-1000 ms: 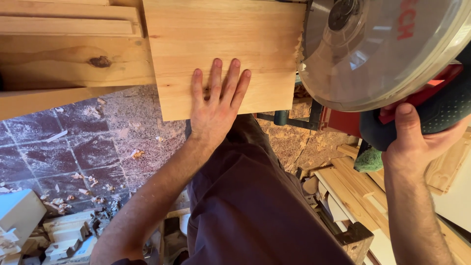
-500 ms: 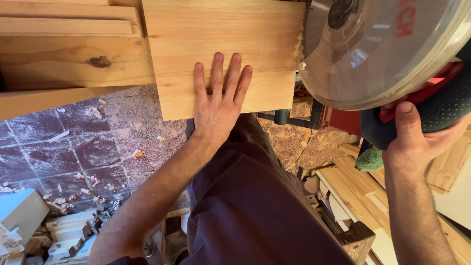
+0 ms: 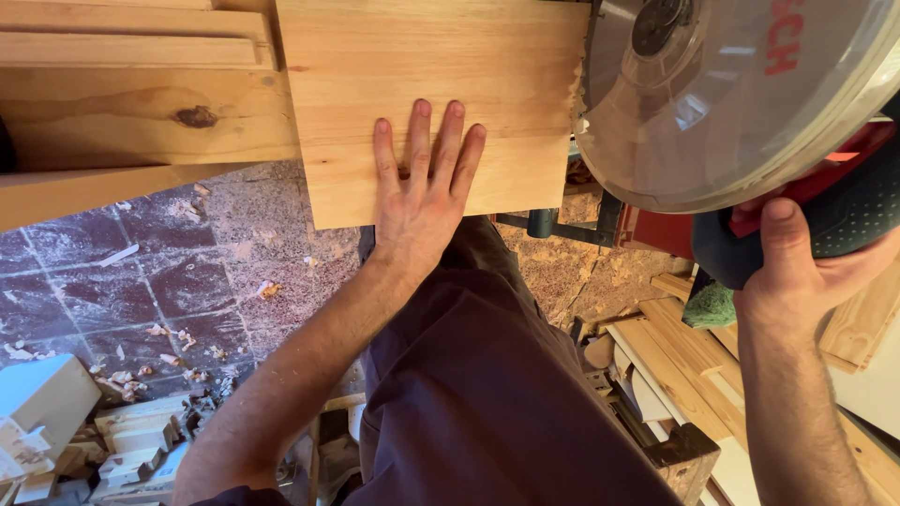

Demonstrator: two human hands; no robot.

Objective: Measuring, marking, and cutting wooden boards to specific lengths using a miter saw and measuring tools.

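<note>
Left hand (image 3: pixel 422 192) flat, fingers spread, on board (image 3: pixel 431 84) at 12 o'clock. Right hand (image 3: pixel 797 272) closed around saw (image 3: pixel 741 94) handle, 3 o'clock. Tiled floor (image 3: pixel 141 281), chip-littered, 8 o'clock; offcuts (image 3: pixel 112 440) piled below.

A pine board (image 3: pixel 431 84) is pressed flat by the left hand (image 3: pixel 422 192); the saw handle (image 3: pixel 834 220) is gripped by the right hand (image 3: pixel 797 272).

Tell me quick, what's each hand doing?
Left hand: open, pressed flat on the wooden board.
Right hand: closed around the saw handle.
</note>
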